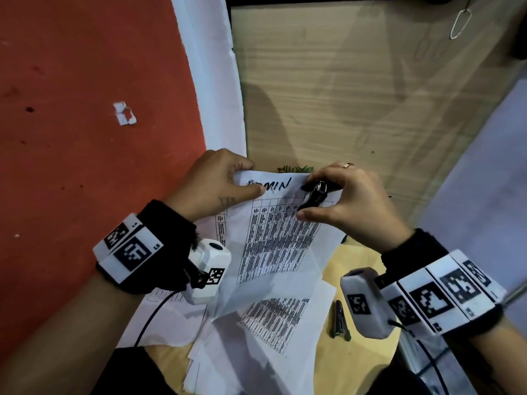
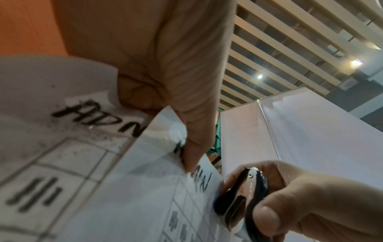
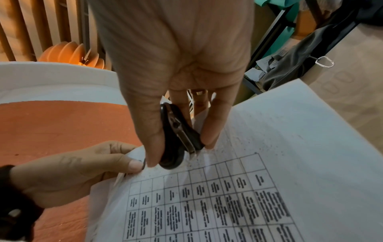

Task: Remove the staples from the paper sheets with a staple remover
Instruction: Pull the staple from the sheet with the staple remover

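Head view: the stapled paper sheets (image 1: 273, 232) are held up off the worktop (image 1: 362, 283), top edge toward 12 o'clock, with a handwritten heading above a printed table. The left hand (image 1: 211, 183) pinches the top corner at about 10 o'clock of the sheet, thumb flat on the front, fingers curled behind. The right hand (image 1: 348, 201) grips the black staple remover (image 1: 313, 195) between thumb and fingers at the top edge near 1 o'clock.

Right wrist view: the staple remover (image 3: 178, 135) points down onto the paper sheets (image 3: 269, 163), its metal claws at the paper's upper margin. The staple itself is not discernible. How far the claws are squeezed cannot be told.

Left wrist view: the left hand (image 2: 165, 73) has the thumb pressed on the paper sheets (image 2: 124, 196); the right hand (image 2: 311, 204) closes round the staple remover (image 2: 242, 199).

Assessment: the paper is thin, limp and liable to tear at the staple holes, so it should be held taut close beside the staple, as the left hand does. The remover is small, rigid and smooth, best gripped on its two side pads.

More loose sheets (image 1: 256, 323) lie at 6 o'clock, and a dark metal tool (image 1: 339, 319) rests on the worktop near 5 o'clock.
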Demonstrator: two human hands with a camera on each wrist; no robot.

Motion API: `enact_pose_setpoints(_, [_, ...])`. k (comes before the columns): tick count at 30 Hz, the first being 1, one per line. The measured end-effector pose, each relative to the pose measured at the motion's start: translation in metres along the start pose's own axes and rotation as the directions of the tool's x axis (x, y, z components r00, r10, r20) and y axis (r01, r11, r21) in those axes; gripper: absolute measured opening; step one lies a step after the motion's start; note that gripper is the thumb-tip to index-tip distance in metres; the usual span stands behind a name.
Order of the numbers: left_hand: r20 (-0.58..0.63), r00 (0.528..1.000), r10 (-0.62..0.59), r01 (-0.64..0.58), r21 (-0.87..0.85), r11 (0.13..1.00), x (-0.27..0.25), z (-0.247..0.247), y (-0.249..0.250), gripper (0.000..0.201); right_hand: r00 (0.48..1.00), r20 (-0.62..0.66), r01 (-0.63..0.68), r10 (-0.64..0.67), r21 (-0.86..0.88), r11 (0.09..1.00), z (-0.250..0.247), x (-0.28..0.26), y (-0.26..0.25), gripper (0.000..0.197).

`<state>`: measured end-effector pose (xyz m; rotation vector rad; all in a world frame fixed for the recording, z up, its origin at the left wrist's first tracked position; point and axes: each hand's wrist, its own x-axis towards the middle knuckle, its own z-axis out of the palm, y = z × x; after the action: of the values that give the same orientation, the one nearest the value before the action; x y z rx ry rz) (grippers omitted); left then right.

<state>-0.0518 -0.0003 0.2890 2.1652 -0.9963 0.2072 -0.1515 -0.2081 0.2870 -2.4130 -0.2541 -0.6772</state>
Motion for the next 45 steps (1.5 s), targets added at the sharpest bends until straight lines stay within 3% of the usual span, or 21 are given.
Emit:
enact_pose_setpoints(3, [-0.001, 1.0, 0.0, 0.0, -0.037, 0.999, -0.001, 0.0, 0.0, 0.048, 0.993, -0.106, 0.043, -0.043, -0.004, 0.999, 0.006, -0.003, 0.0, 0.043])
enact_pose_setpoints(6, [0.003, 1.0, 0.009, -0.009, -0.079, 0.997, -0.002, -0.001, 0.005, 0.048, 0.945, -0.262, 0.214, -0.194, 0.052, 0.975, 0.016, -0.01, -0.008, 0.04])
enact_pose_setpoints(8, [0.037, 0.999, 0.014, -0.009, -0.115, 0.993, -0.002, -0.002, 0.009, 0.048, 0.916, -0.279, 0.319, -0.289, 0.068, 0.945, 0.025, -0.012, -0.012, 0.039])
enact_pose_setpoints(12, [0.055, 0.998, 0.007, 0.0, -0.137, 0.991, -0.003, -0.002, 0.016, 0.043, 0.895, -0.287, 0.39, -0.342, 0.129, 0.912, 0.035, -0.013, -0.014, 0.039])
enact_pose_setpoints(26, [0.088, 0.996, -0.009, 0.024, -0.174, 0.984, -0.005, -0.002, 0.024, 0.045, 0.826, -0.289, 0.473, -0.485, -0.114, 0.874, 0.034, -0.01, -0.013, 0.03])
enact_pose_setpoints(33, [0.115, 0.993, -0.026, 0.049, -0.203, 0.978, -0.005, -0.002, 0.028, 0.041, 0.819, -0.285, 0.481, -0.498, -0.132, 0.867, 0.033, -0.009, -0.012, 0.026])
enact_pose_setpoints(36, [0.146, 0.989, -0.031, 0.069, -0.262, 0.963, -0.006, -0.003, 0.031, 0.029, 0.813, -0.302, 0.483, -0.498, -0.128, 0.866, 0.033, -0.009, -0.011, 0.024])
enact_pose_setpoints(40, [0.19, 0.981, -0.037, 0.104, -0.355, 0.929, -0.008, -0.003, 0.033, 0.032, 0.812, -0.3, 0.481, -0.5, -0.14, 0.865, 0.034, -0.009, -0.011, 0.021])
enact_pose_setpoints(45, [0.21, 0.976, -0.062, 0.146, -0.416, 0.897, -0.009, -0.003, 0.032, 0.031, 0.837, -0.31, 0.466, -0.452, -0.03, 0.884, 0.035, -0.006, -0.01, 0.018])
